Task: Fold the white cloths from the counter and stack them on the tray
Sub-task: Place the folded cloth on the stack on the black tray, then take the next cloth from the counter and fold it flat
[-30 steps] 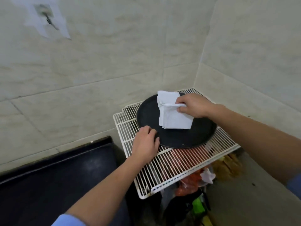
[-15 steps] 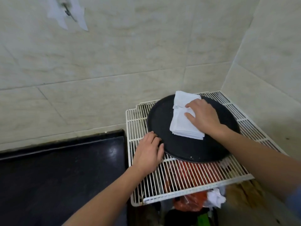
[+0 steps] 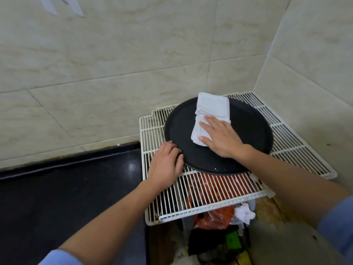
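Observation:
A round black tray (image 3: 250,131) lies on a white wire rack (image 3: 214,194) in the tiled corner. A stack of folded white cloths (image 3: 212,109) sits on the tray's far middle. My right hand (image 3: 221,138) lies flat on the near part of the stack, fingers straight and spread, pressing it down. My left hand (image 3: 165,165) rests at the tray's left rim, its fingers curled against the edge.
A black counter (image 3: 66,188) stretches to the left of the rack. Beige tiled walls close in behind and on the right. Under the rack sit red plastic bags (image 3: 215,217), crumpled white paper (image 3: 244,214) and dark clutter.
My right hand let go of the cloth edge it gripped and flattened onto the stack. The left hand stayed at the tray's rim. The camera view shifted left.

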Demonstrator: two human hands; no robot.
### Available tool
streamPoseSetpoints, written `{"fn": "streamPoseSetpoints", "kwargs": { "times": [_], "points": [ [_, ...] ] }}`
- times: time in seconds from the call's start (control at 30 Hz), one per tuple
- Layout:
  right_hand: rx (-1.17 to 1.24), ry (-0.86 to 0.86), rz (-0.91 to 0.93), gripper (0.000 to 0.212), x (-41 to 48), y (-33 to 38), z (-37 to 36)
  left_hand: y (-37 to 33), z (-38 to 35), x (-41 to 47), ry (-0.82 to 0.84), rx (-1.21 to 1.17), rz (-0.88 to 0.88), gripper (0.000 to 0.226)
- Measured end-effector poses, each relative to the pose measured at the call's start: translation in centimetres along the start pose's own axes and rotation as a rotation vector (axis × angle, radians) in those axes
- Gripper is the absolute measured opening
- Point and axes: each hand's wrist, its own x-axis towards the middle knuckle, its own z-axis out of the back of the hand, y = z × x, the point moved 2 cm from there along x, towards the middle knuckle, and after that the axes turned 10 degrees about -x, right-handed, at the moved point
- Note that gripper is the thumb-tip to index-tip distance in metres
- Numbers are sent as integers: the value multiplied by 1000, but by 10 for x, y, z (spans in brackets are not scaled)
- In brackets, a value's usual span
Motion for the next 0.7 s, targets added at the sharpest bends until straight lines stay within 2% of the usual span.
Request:
{"fn": "streamPoseSetpoints", "kwargs": {
  "times": [0.17, 0.3, 0.47, 0.7],
  "points": [
    [12, -78, -31, 53, -6, 18, 32, -7, 30, -5, 31, 16, 14, 29],
    [47, -170, 54, 42, -12, 76, 61, 5, 81, -48, 9, 27, 96, 24],
    [57, -204, 222, 36, -31, 195, 76, 48, 148, -154, -31, 107, 308, 17],
    [67, -171, 542, 37, -83, 410, 68, 107, 251, -363, -105, 238, 611, 12]
  ]
}}
